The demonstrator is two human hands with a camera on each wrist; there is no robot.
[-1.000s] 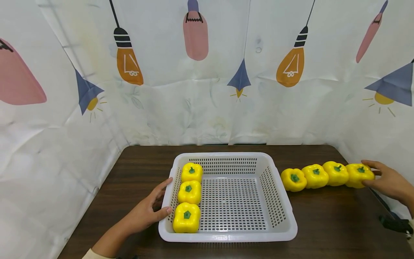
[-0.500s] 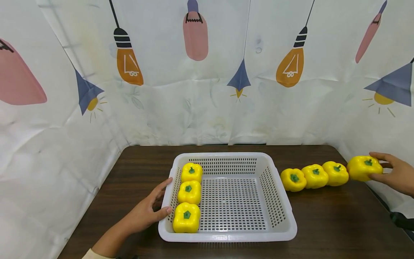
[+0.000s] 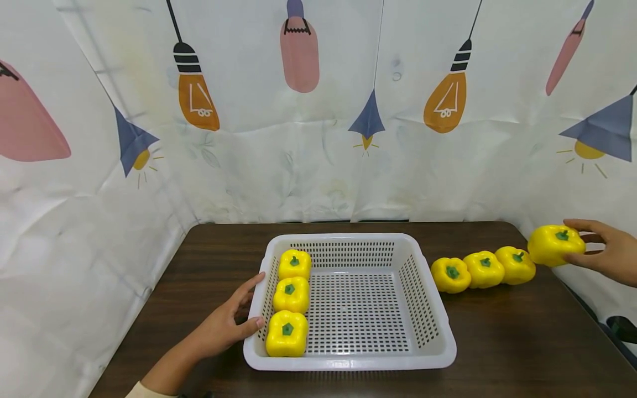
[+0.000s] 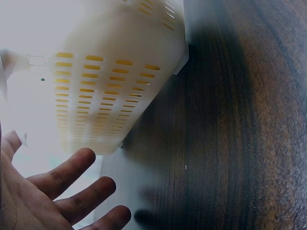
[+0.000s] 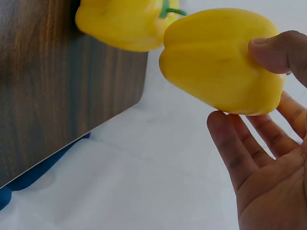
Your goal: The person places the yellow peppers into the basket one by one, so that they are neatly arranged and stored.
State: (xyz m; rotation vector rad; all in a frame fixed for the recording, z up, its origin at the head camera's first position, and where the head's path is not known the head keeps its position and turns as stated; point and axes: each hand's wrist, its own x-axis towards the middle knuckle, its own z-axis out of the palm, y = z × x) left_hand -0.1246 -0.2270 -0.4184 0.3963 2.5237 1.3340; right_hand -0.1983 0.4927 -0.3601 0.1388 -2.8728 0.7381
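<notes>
My right hand (image 3: 611, 250) grips a yellow bell pepper (image 3: 553, 245) with a green stem, lifted above the table's right end. In the right wrist view the thumb lies on one side of that pepper (image 5: 220, 62) and the fingertips on the other. A white perforated basket (image 3: 380, 363) stands mid-table, with three yellow peppers (image 3: 291, 296) lined up along its left wall. At its left rim rests my left hand (image 3: 224, 327), index fingertip and thumb touching it; the other fingers spread loosely beside the outer wall in the left wrist view.
Three more yellow peppers (image 3: 484, 270) sit in a slanting row right of the basket on the dark wooden table (image 3: 517, 337). A white cloth (image 3: 308, 171) printed with lamps hangs behind and around the table.
My right hand has lifted the rightmost pepper off the table, moving it up and away from the row. The left hand and the basket have stayed in place.
</notes>
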